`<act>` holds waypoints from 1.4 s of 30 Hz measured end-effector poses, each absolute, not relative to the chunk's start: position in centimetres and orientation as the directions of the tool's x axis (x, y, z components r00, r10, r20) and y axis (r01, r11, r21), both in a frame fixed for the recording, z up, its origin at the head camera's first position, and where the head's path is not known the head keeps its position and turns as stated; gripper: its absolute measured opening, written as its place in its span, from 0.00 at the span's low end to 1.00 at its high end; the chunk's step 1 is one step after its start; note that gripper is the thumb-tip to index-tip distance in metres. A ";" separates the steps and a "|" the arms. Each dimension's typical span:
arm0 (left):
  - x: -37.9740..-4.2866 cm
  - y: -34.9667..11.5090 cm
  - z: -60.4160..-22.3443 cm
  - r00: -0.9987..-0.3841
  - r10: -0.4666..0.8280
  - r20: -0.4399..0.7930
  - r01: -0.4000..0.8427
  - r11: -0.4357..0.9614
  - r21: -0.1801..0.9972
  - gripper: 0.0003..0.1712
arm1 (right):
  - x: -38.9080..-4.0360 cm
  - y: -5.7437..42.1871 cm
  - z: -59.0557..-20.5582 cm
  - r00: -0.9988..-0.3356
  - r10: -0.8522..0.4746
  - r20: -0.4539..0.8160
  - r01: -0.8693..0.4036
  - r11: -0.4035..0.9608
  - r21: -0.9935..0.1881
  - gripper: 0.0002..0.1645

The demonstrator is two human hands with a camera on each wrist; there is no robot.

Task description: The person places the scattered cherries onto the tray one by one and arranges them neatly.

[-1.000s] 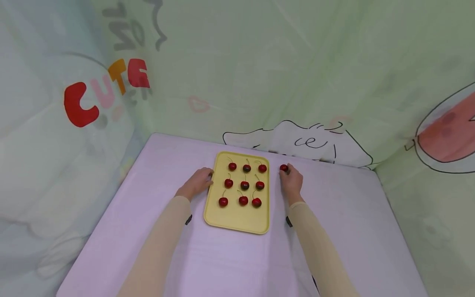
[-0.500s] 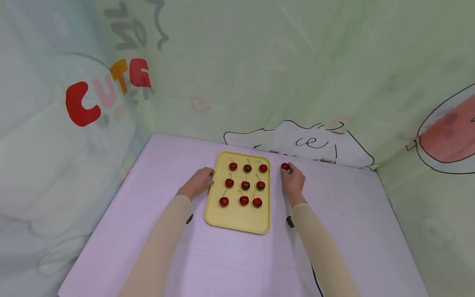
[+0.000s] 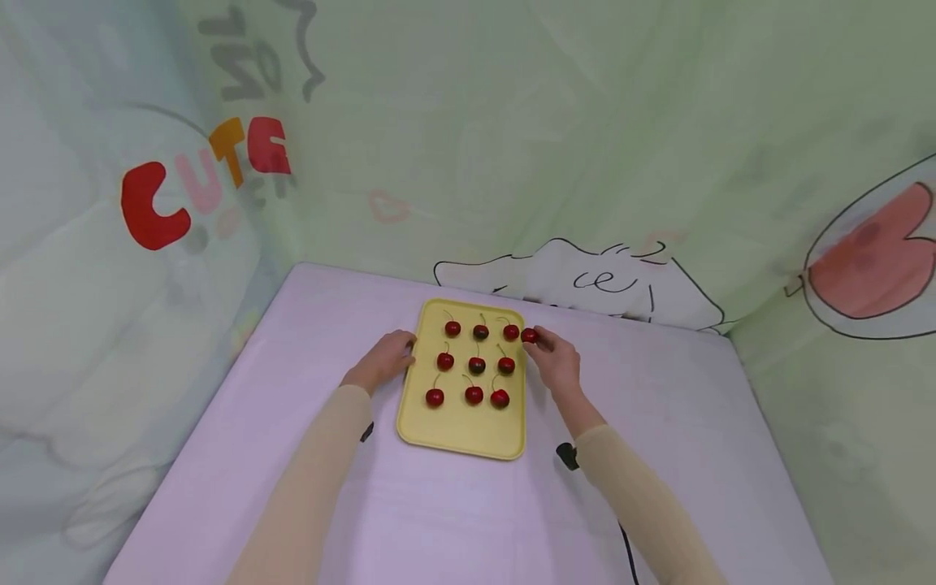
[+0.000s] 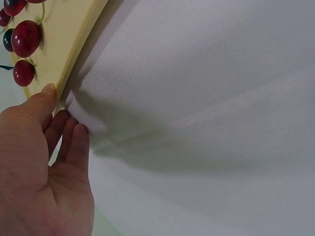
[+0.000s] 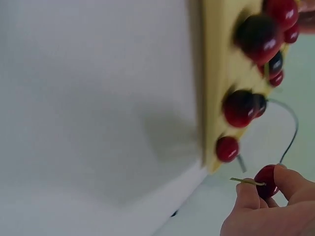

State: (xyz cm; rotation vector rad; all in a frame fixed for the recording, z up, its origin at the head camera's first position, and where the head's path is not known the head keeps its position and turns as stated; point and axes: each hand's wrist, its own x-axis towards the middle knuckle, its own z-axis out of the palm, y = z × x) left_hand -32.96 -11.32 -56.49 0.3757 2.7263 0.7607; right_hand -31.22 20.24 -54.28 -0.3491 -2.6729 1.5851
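A yellow tray (image 3: 461, 435) lies on the table with cherries on it in three rows of three, such as the middle cherry (image 3: 477, 365). My left hand (image 3: 380, 361) holds the tray's left edge; in the left wrist view, the thumb (image 4: 42, 103) is on the rim and the other fingers are curled at its outer side. Between the thumb and fingers of my right hand (image 3: 557, 361) is another dark red cherry (image 3: 529, 335), at the tray's upper right edge. The right wrist view shows this held cherry (image 5: 266, 182) with its green stem sticking out.
A pale lilac cloth (image 3: 439, 520) covers the table. Behind and beside it hang printed fabric walls (image 3: 468, 146). A dark cable (image 3: 629, 552) runs down beside the right sleeve, and a small black object (image 3: 566, 455) sits at the right wrist.
My right hand has carried its cherry leftward, from the cloth right of the tray to the tray's edge. The left hand stays at the left rim.
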 end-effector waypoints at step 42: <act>-32.9 -11.3 -56.3 -0.924 0.330 -0.195 0.177 0.818 0.547 0.26 | -21.1 8.3 -56.0 -0.873 -0.487 -0.025 -0.309 0.593 -0.743 0.22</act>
